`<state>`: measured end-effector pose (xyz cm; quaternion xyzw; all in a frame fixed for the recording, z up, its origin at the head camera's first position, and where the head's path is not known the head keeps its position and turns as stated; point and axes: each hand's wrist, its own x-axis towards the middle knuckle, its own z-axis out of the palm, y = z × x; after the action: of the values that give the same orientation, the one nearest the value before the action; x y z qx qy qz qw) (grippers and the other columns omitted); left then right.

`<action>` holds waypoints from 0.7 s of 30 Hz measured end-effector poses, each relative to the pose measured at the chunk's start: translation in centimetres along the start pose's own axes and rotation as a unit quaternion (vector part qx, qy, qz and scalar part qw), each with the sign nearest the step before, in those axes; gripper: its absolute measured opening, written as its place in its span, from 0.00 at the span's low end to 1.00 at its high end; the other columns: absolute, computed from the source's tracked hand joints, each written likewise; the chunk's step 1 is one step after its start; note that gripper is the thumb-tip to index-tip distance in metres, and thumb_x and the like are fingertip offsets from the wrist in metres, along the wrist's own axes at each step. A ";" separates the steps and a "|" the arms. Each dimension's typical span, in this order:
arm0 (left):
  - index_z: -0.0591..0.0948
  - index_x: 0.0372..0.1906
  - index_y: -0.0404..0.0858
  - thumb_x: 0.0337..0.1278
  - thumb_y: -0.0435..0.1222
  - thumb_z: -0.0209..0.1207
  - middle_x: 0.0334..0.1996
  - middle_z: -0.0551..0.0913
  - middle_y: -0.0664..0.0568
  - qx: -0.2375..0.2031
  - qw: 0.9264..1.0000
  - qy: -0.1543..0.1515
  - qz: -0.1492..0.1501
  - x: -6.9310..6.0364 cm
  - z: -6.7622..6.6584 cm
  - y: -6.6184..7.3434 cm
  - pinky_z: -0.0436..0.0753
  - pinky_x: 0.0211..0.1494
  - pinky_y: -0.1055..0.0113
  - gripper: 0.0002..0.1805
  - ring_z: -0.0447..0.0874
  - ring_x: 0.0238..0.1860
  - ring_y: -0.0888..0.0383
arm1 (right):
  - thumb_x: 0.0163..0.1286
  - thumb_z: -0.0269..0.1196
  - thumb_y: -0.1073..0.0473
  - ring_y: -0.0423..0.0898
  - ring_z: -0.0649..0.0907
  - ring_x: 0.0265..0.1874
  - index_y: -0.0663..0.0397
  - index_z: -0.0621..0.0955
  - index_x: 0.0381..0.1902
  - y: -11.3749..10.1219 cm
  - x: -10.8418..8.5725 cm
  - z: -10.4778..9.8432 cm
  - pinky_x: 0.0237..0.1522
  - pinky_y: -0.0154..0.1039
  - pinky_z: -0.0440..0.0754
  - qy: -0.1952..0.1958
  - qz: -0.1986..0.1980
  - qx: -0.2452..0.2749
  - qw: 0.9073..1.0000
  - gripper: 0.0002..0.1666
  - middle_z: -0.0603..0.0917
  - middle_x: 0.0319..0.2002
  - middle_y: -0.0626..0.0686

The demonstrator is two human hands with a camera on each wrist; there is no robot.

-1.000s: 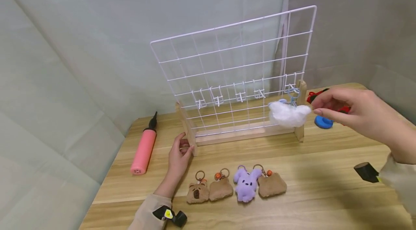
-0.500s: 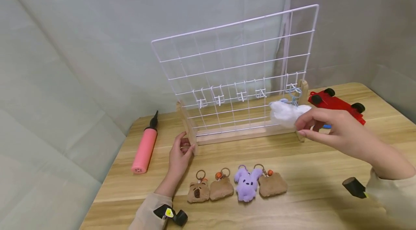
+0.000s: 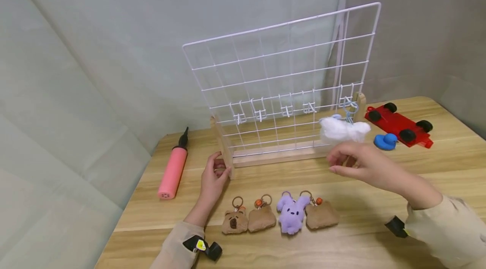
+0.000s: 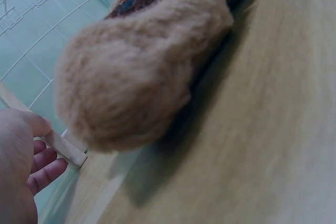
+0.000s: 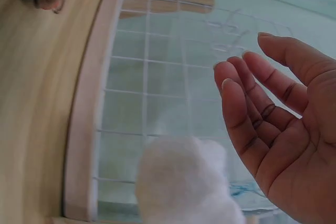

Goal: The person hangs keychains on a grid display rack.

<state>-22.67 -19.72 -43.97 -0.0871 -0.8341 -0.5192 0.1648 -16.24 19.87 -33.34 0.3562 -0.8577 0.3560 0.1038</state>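
Note:
A white wire grid rack (image 3: pixel 288 50) stands in a wooden base, with several wire hooks along it. From the rightmost hook hangs a white plush (image 3: pixel 341 130) on a blue cord. My left hand (image 3: pixel 213 181) grips the lower end of the rack's left wooden foot (image 3: pixel 224 146); in the left wrist view the thumb lies along the wood. My right hand (image 3: pixel 353 161) is just below and in front of the white plush, fingers loosely bent and holding nothing. In the right wrist view a gap separates the hand (image 5: pixel 283 114) from the plush (image 5: pixel 181 182).
In front of the rack lie a brown bear keychain (image 3: pixel 234 221), a brown plush (image 3: pixel 262 218), a purple plush (image 3: pixel 291 217) and another brown plush (image 3: pixel 322 215). A pink pump (image 3: pixel 173 172) lies left; a blue duck (image 3: pixel 385 141) and red toy car (image 3: pixel 398 125) are right.
My right hand has moved left and down from the right side of the white plush, uncovering the duck and car. My left hand stays on the foot. The head view has shifted slightly.

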 end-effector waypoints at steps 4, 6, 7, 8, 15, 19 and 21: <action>0.67 0.62 0.33 0.54 0.22 0.61 0.46 0.79 0.34 -0.005 1.000 -0.003 -0.007 0.1 0.0 0.1 0.80 0.43 0.78 0.29 0.79 0.45 0.48 | 0.62 0.67 0.62 0.29 0.78 0.28 0.47 0.81 0.36 0.5 0.5 1.0 0.28 0.30 0.81 -0.041 0.027 0.023 0.999 0.06 0.83 0.30 0.38; 0.67 0.62 0.32 0.54 0.22 0.60 0.47 0.78 0.34 -0.009 1.000 -0.004 -0.013 0.1 -0.1 0.3 0.81 0.45 0.76 0.29 0.79 0.47 0.47 | 0.62 0.66 0.61 0.29 0.78 0.28 0.49 0.81 0.36 0.8 0.8 1.4 0.29 0.30 0.81 -0.059 0.036 0.025 0.997 0.05 0.83 0.30 0.39; 0.67 0.62 0.32 0.54 0.21 0.60 0.47 0.78 0.34 -0.009 1.000 -0.005 -0.014 0.0 -0.1 0.7 0.81 0.45 0.75 0.29 0.79 0.47 0.46 | 0.63 0.66 0.60 0.29 0.78 0.28 0.49 0.81 0.37 0.9 0.9 1.6 0.29 0.30 0.81 -0.068 0.040 0.025 0.997 0.05 0.83 0.30 0.40; 0.67 0.61 0.31 0.54 0.21 0.60 0.47 0.78 0.34 -0.007 1.000 -0.005 -0.013 -0.1 -0.2 1.3 0.82 0.46 0.73 0.29 0.79 0.47 0.46 | 0.63 0.66 0.60 0.29 0.78 0.29 0.49 0.81 0.37 1.0 1.0 1.8 0.29 0.30 0.81 -0.074 0.043 0.023 0.996 0.05 0.83 0.31 0.41; 0.67 0.59 0.27 0.52 0.19 0.60 0.45 0.77 0.32 -0.011 1.000 -0.006 -0.014 -0.4 -0.6 3.9 0.83 0.47 0.66 0.27 0.79 0.44 0.43 | 0.62 0.66 0.62 0.31 0.80 0.31 0.54 0.81 0.38 2.2 1.7 3.6 0.31 0.29 0.81 -0.106 0.065 0.020 0.992 0.07 0.85 0.31 0.42; 0.67 0.59 0.26 0.52 0.19 0.60 0.45 0.77 0.32 -0.016 1.000 -0.006 -0.015 -0.5 -0.6 3.9 0.81 0.46 0.73 0.27 0.79 0.44 0.44 | 0.61 0.66 0.63 0.31 0.80 0.30 0.55 0.81 0.37 2.6 2.0 4.4 0.32 0.30 0.81 -0.118 0.061 0.020 0.991 0.07 0.84 0.30 0.42; 0.67 0.59 0.26 0.52 0.19 0.60 0.45 0.77 0.32 -0.016 1.000 -0.006 -0.015 -0.6 -0.6 3.8 0.81 0.45 0.74 0.27 0.79 0.44 0.44 | 0.61 0.66 0.63 0.31 0.80 0.30 0.56 0.81 0.37 2.7 2.1 4.8 0.32 0.30 0.81 -0.122 0.054 0.021 0.991 0.06 0.83 0.30 0.43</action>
<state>-20.76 -18.53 -40.76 -0.0803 -0.8278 -0.5343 0.1511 -19.28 16.81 -37.37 0.3525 -0.8742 0.3326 -0.0288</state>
